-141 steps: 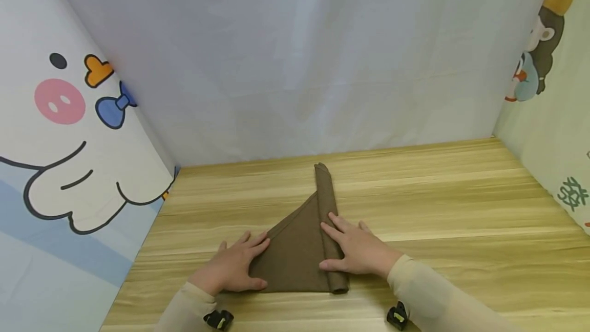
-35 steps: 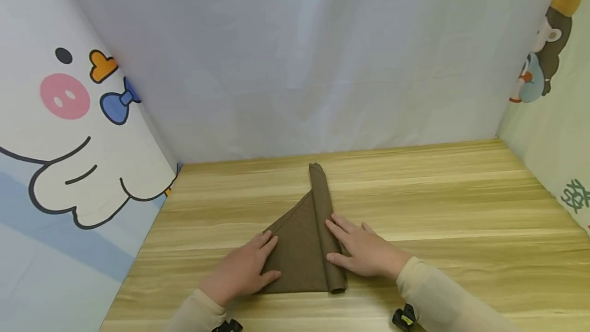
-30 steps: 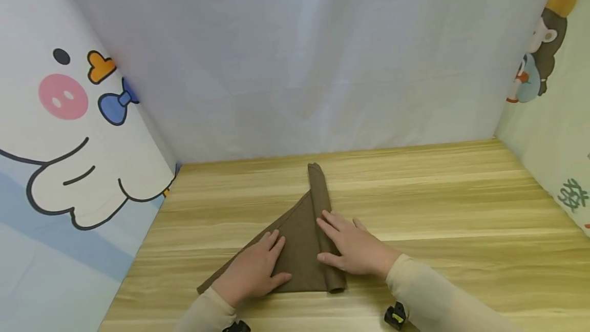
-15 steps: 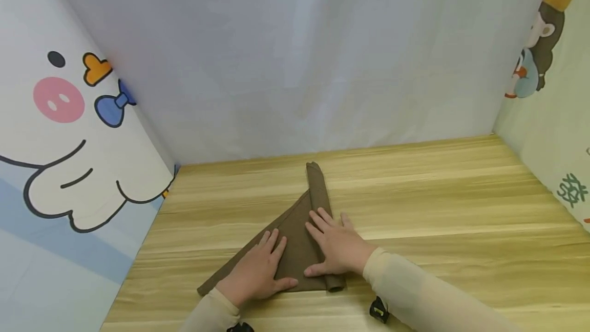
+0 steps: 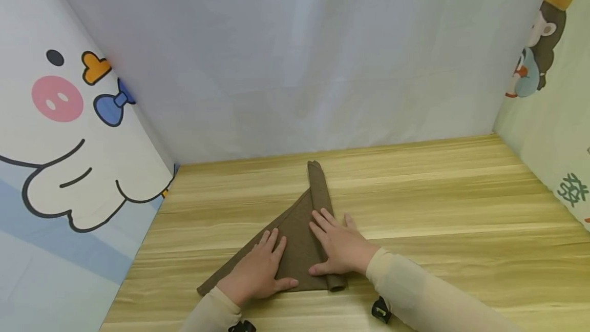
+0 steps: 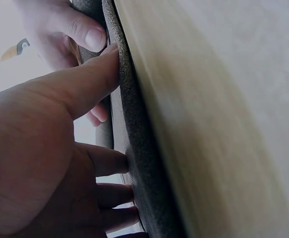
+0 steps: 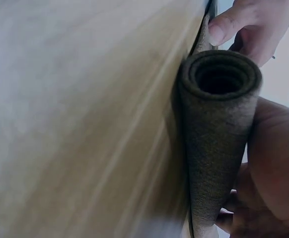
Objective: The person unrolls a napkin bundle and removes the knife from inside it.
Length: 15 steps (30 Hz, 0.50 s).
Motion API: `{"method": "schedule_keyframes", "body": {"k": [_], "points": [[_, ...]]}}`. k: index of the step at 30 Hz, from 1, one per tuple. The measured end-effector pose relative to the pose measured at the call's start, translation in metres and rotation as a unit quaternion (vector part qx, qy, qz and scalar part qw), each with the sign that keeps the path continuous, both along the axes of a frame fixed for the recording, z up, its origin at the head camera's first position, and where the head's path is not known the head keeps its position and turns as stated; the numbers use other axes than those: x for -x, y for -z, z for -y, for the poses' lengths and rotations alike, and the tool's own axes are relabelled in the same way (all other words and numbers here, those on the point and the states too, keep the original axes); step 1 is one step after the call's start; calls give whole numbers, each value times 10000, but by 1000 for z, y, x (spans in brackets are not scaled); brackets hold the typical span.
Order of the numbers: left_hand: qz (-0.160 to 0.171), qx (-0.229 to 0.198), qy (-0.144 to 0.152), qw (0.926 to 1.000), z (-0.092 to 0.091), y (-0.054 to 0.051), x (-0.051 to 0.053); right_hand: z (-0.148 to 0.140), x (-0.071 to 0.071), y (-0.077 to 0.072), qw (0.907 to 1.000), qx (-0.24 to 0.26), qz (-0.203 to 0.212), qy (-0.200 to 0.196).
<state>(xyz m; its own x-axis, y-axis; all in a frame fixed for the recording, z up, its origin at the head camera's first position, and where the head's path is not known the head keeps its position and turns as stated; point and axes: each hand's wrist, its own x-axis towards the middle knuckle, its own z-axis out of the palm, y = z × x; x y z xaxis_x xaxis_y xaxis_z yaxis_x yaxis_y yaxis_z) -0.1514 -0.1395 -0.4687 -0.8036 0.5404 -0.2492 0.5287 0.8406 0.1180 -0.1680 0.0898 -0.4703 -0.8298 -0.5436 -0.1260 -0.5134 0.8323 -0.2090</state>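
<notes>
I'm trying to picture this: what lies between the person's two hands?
Just brown cloth: its flat part lies between the left hand and the right hand, as the head view shows.

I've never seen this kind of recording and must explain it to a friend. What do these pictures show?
There's no machine here, just a person's two bare hands. The wide picture comes from a camera worn on the head, looking forward and down. The two close, sideways-looking ones come from cameras on the wrists.

On the wood-grain table lies a brown cloth, partly flat, partly rolled into a tube. The left hand rests on the flat part; the right hand lies across the tube. Neither seems to grip anything: their fingers simply rest on the cloth.
</notes>
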Motion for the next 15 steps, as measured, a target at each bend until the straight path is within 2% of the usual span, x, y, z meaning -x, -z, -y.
{"method": "schedule_keyframes", "body": {"k": [15], "points": [[92,0,-33,10000,0,-2,-1,-8,-2,-2,9999,84,-30,61]]}}
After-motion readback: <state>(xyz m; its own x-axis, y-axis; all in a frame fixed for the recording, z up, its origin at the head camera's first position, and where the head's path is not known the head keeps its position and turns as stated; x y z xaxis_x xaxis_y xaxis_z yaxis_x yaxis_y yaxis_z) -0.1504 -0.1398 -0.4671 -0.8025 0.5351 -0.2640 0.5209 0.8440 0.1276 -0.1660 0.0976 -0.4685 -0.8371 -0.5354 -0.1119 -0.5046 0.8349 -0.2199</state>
